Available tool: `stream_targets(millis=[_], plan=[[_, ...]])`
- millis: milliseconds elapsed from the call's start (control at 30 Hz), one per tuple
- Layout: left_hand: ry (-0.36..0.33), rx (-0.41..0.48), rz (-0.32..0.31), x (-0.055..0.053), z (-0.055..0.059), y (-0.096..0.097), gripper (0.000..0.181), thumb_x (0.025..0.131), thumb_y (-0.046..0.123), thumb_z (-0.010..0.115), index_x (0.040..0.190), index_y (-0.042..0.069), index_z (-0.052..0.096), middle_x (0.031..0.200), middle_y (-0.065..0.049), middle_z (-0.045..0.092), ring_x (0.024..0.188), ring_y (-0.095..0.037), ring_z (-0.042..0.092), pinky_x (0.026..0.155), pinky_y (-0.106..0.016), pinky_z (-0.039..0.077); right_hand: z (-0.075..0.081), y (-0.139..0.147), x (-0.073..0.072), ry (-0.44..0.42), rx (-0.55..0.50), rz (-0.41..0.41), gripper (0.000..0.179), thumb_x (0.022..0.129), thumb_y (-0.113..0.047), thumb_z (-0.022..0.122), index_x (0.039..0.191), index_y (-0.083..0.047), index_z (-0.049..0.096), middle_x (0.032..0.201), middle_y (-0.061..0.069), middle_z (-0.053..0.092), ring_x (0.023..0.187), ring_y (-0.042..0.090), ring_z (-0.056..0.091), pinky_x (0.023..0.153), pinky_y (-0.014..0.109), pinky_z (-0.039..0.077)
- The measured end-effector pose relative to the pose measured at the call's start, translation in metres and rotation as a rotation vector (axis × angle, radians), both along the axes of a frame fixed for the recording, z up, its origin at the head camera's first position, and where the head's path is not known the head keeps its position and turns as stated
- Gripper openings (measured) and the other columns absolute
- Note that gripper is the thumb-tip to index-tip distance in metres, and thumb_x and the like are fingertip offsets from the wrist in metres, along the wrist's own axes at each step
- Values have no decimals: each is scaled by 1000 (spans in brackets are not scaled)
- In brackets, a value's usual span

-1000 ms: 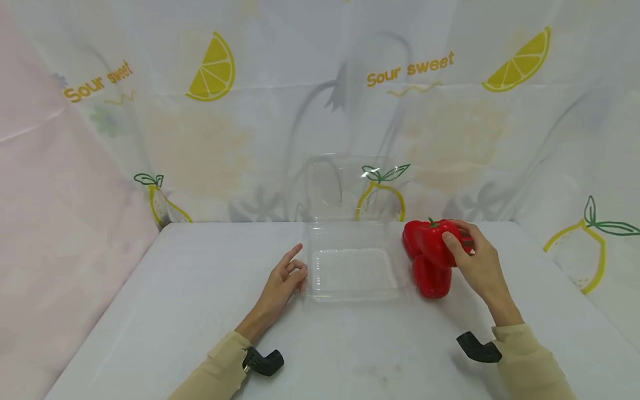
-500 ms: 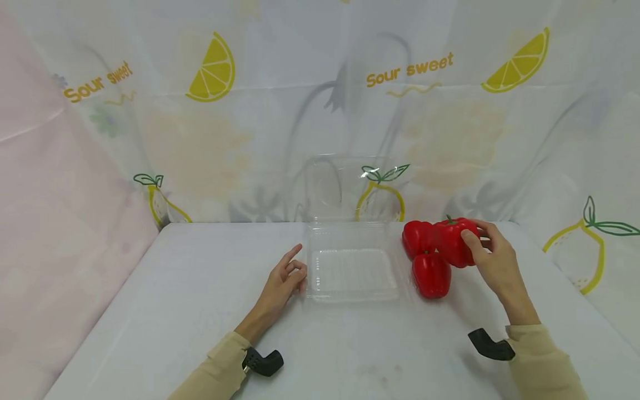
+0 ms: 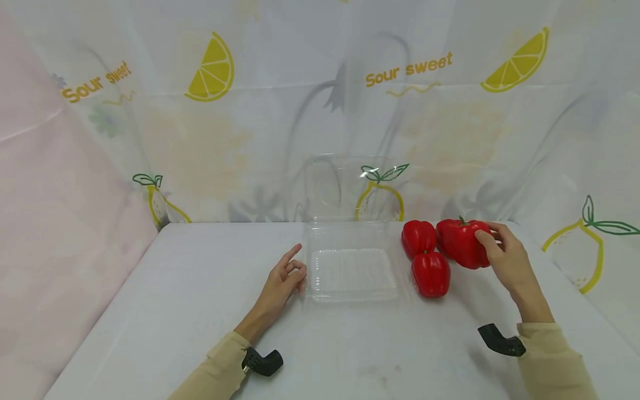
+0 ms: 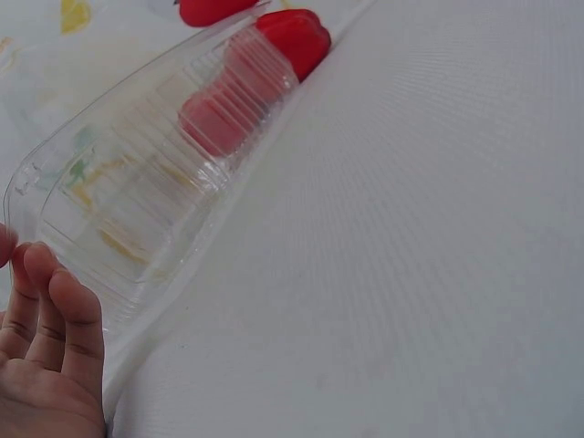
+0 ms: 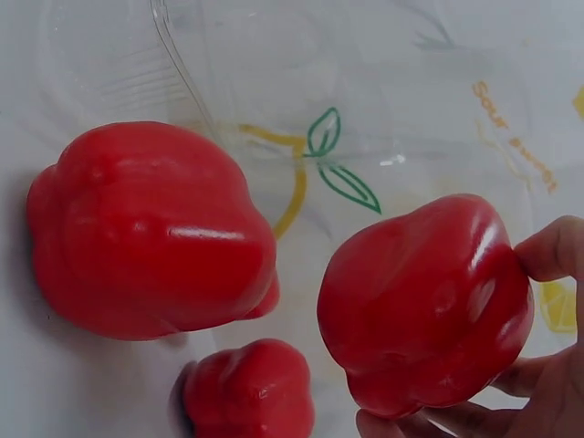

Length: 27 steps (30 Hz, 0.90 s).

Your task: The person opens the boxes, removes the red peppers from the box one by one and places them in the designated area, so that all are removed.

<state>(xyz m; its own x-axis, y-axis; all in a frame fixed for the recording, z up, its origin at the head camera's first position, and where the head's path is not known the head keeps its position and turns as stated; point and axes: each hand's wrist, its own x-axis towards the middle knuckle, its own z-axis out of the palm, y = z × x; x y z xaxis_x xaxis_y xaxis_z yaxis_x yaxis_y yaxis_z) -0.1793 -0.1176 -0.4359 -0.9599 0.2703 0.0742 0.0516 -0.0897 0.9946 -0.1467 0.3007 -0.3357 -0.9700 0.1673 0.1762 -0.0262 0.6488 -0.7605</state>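
Observation:
In the head view my right hand (image 3: 511, 256) grips a red bell pepper (image 3: 467, 245) from its right side, thumb in front. This bell pepper (image 5: 424, 306) appears held above the table in the right wrist view. Two more red peppers stand to its left, a rear pepper (image 3: 418, 239) and a front pepper (image 3: 431, 275). Another pepper (image 3: 444, 230) is partly hidden behind the held one. My left hand (image 3: 280, 283) lies beside the left edge of a clear plastic clamshell box (image 3: 350, 297), index finger extended. In the left wrist view its fingertips (image 4: 73, 292) touch or nearly touch the rim.
The clamshell's clear lid (image 3: 332, 189) stands raised at the back, near a printed curtain (image 3: 270, 139). The white table (image 3: 200, 289) stretches out around the box and peppers. The peppers sit close to the box's right side.
My right hand has moved right with the bell pepper, away from the clamshell, uncovering the two left peppers and part of the one behind. My left hand has stayed in place.

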Motion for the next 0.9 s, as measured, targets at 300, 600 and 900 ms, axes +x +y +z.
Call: stream_targets(millis=[300, 600, 900], plan=[[1, 3, -3, 0, 0, 0, 61, 95, 11, 53, 149, 15, 24, 93, -2, 51, 65, -7, 49, 61, -18, 42, -1, 7, 0, -37, 5, 6, 58, 99, -37, 36, 142, 1, 29, 133, 31, 38, 111, 45, 43, 61, 13, 44], [6, 0, 1, 0, 0, 1, 61, 95, 9, 52, 149, 15, 25, 91, 1, 52, 65, -7, 49, 61, -18, 42, -2, 13, -3, -142, 25, 40, 62, 99, -42, 31, 141, 4, 28, 131, 33, 38, 110, 46, 43, 71, 29, 49], [8, -1, 4, 0, 0, 0, 61, 95, 9, 52, 149, 14, 24, 93, -4, 51, 65, -7, 49, 61, -18, 42, -5, 22, -6, -240, 6, 85, 66, 99, -44, 29, 142, 6, 23, 134, 33, 36, 112, 45, 42, 71, 26, 50]])
